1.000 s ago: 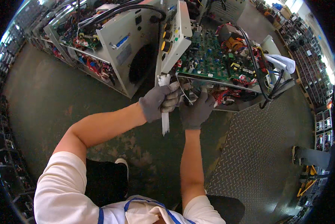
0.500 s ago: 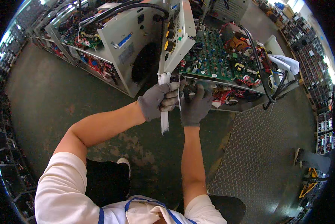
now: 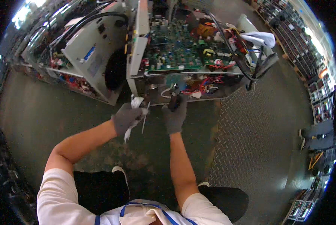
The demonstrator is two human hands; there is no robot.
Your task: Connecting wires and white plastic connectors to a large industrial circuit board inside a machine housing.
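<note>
My left hand (image 3: 126, 119), in a grey glove, is closed round a bundle of white cable ties (image 3: 137, 101) whose ends stick out above and below the fist. One loose tie (image 3: 144, 123) slants down beside the fingers. Just to the right, my gloved right hand (image 3: 176, 117) grips dark-handled pliers (image 3: 174, 99) with the jaws pointing up and away from me. Their tip reaches the open lower bay of a metal machine housing, next to a pale curved wire (image 3: 165, 92). A green circuit board (image 3: 175, 52) lies on the shelf above, and red wires (image 3: 201, 85) fill part of the bay.
Another opened machine housing (image 3: 87, 69) stands to the left, with a thick black cable (image 3: 97, 15) over it. Black cables (image 3: 233, 52) loop down the right side of the nearer machine. Patterned metal plate (image 3: 254, 142) covers the floor at right, where another person's legs (image 3: 318, 135) show.
Both hands have drawn back toward me and apart, and the pliers now show clearly. The view has shifted, so the machines sit further left.
</note>
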